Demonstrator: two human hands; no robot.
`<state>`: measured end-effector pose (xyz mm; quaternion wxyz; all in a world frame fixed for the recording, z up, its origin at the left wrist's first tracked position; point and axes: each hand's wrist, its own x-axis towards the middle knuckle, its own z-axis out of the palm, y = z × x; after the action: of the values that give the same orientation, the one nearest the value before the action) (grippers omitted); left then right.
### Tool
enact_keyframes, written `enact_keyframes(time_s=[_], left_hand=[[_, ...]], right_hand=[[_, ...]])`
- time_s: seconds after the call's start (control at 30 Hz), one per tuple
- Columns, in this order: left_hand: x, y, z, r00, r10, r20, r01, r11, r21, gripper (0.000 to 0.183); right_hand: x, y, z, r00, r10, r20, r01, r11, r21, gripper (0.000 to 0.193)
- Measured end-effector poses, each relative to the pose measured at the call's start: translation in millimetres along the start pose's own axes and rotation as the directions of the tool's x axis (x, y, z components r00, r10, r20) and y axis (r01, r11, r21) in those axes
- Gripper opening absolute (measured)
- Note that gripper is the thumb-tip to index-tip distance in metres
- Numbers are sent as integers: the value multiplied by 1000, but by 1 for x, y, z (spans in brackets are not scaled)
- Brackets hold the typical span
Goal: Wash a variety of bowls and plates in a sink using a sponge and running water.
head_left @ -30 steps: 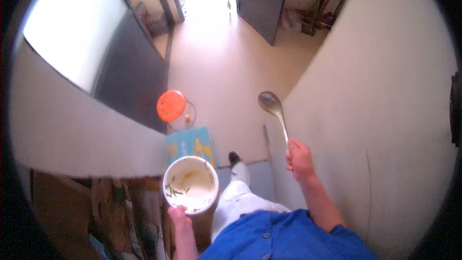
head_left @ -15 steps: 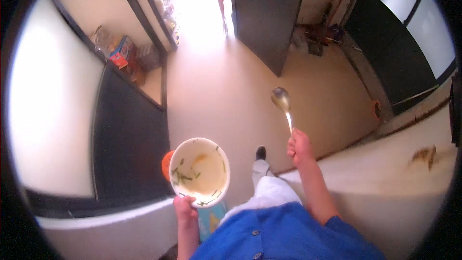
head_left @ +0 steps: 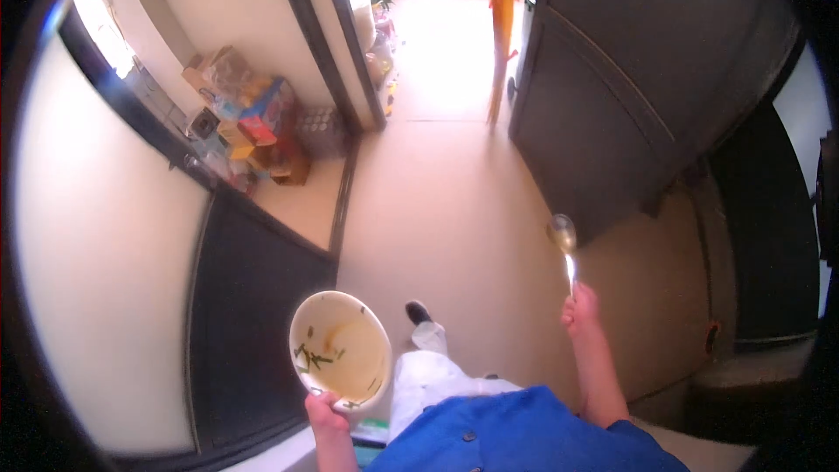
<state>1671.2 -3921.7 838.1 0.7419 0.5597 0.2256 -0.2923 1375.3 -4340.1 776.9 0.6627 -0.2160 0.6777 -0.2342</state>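
My left hand grips the near rim of a white bowl, thumb over the edge. The bowl is tilted, its inside showing a pale yellowish bottom with green chopped bits, perhaps scallion, stuck to the floor and wall. Whether liquid remains in it I cannot tell. Off to the right, my right hand is closed round the handle of a large metal spoon. The spoon's bowl points forward, away from me, and is held apart from the white bowl.
A dark door stands open at the right of a bright doorway, with an orange-yellow hanging beside it. Cardboard boxes and bags are piled behind the left opening. A dark panel borders the left side. My shoe is on the beige floor.
The doorway, open door and piled boxes now appear closer, and my stepping foot differs. The bowl sits lower and tilts more; the spoon has shifted right and lower in view. Both stay held.
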Motion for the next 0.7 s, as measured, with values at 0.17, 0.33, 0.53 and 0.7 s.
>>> enact_keyframes(time_s=[0.17,0.33,0.53,0.7], left_hand=[[278,88,158,993,79,-87,-66,988,139,63],[491,205,386,999,44,8,-45,992,115,48],[722,287,666,992,-42,119,24,988,152,55],[904,317,877,996,-88,28,83,986,145,61]], right_hand=[[121,-96,201,981,-127,-146,96,974,-203,22],[223,-199,324,935,-33,-353,-25,987,-160,19],[419,-322,486,844,92,-528,-169,981,-98,24],[628,-480,683,855,65,-515,-156,978,-135,19]])
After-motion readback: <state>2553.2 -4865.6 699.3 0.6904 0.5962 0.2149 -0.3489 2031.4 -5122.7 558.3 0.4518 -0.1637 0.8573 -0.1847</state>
